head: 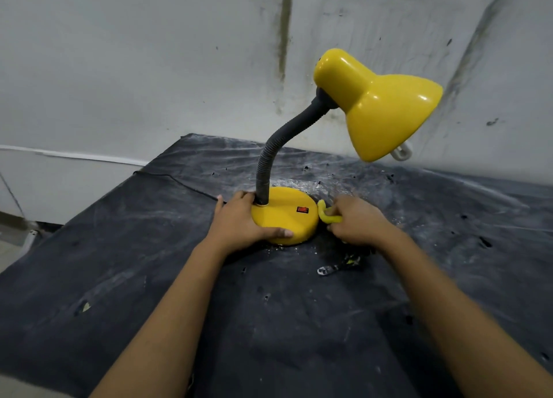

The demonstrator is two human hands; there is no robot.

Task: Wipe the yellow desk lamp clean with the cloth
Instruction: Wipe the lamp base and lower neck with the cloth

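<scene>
Steadying the yellow desk lamp (380, 110) toward the table's (134, 278) far edge, the left hand (239, 221) grips its base (284, 221). The right hand (356, 221) clutches the bunched cloth (324, 215) at the base's right rim. Wiping seems barely started, with shade and neck likely remaining. No legible writing shows.

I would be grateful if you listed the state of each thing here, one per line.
Shade: tilted down to the right.
Neck: bent in a curve.
Base: flat on the sheet.
Switch: position unreadable.
Bulb: no glow.
Cloth: bunched, beside the base's right edge.
Left hand: grip on the base.
Right hand: grip round the cloth.
Sheet: scuffed, with small holes.
</scene>
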